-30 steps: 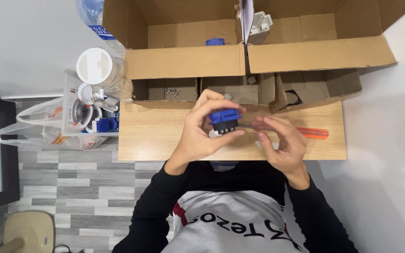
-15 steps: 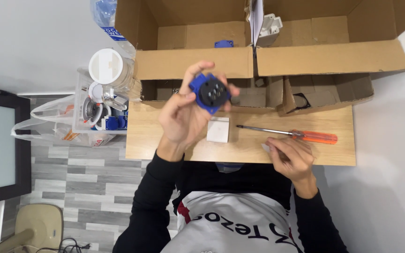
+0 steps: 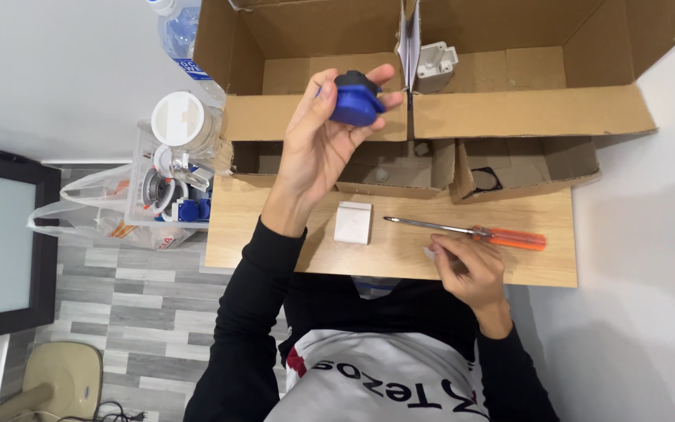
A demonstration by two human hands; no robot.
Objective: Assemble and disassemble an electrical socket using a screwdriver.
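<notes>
A: What is seen furthest to the left of the raised left hand (image 3: 318, 144)?

B: A clear, hard plastic bin (image 3: 167, 184) is seen there, filled with small metal and blue parts, and a round white lid (image 3: 178, 120) is set on top of it. A crinkled, see-through plastic bag (image 3: 80, 212) is slumped against the bin's far side, and a clear water bottle (image 3: 185, 39) is stood above it.

A: And what is held by that hand?

B: A small, blocky blue plastic part with a black end (image 3: 355, 100) is gripped between the thumb and the curled fingers. It is held in the air, in front of the large, matte brown cardboard box (image 3: 533, 113), whose flaps are folded open.

A: What is laid below the wrist?

B: A small, flat white square piece (image 3: 353, 223) is laid on the pale, smooth-grained wooden tabletop (image 3: 251, 234), just to the right of the forearm.

A: What is found further right?

B: A slim screwdriver with a bright metal shaft and a translucent orange handle (image 3: 474, 231) is laid flat on the wood. The right hand (image 3: 462, 270) is rested just below it, loosely curled, with the fingertips pinched on something small and pale that cannot be made out. A white, angular plastic piece (image 3: 437, 61) is stood inside the box, up to the right of the held part.
</notes>
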